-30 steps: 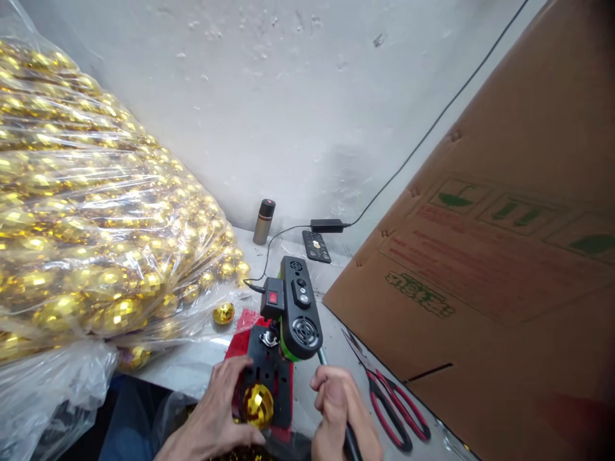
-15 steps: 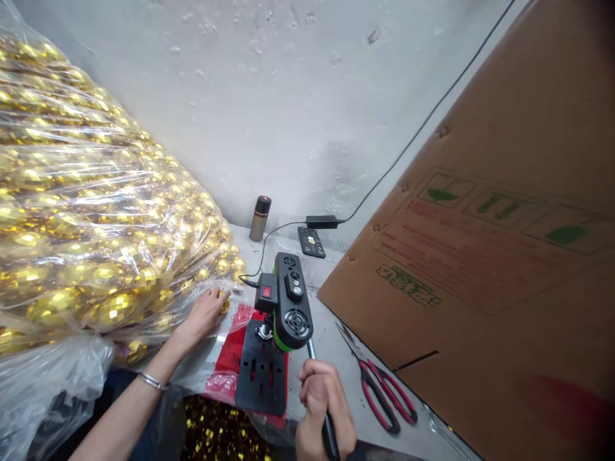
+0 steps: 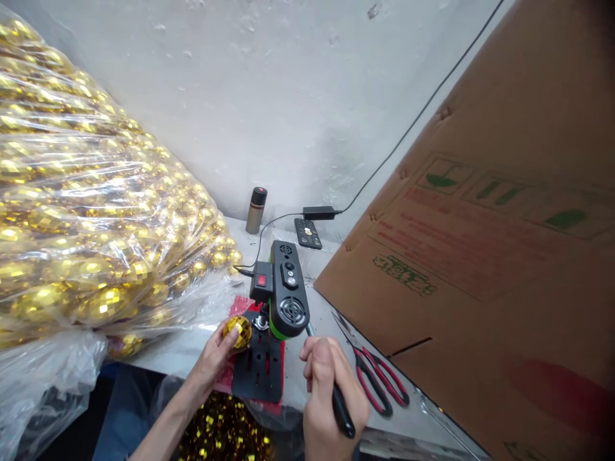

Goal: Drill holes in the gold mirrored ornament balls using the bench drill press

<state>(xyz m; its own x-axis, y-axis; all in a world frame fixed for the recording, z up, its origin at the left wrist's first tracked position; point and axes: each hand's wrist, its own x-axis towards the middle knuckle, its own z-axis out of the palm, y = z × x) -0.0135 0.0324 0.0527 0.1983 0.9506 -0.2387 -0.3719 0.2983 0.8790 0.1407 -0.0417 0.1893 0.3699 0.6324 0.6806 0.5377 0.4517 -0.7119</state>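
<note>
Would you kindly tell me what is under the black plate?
Red sheeting shows past some edges of the black plate, so it likely runs beneath. Whatever else is there is covered and cannot be seen.

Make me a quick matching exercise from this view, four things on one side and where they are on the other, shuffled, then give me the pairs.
Things:
1. Gold ball
2. Scissors
3. Bottle
4. Black handle

Places:
A. Upright, near the wall
B. In the right hand
C. In the left hand
D. Lying beside the cardboard box

Pairs: 1-C, 2-D, 3-A, 4-B
</note>
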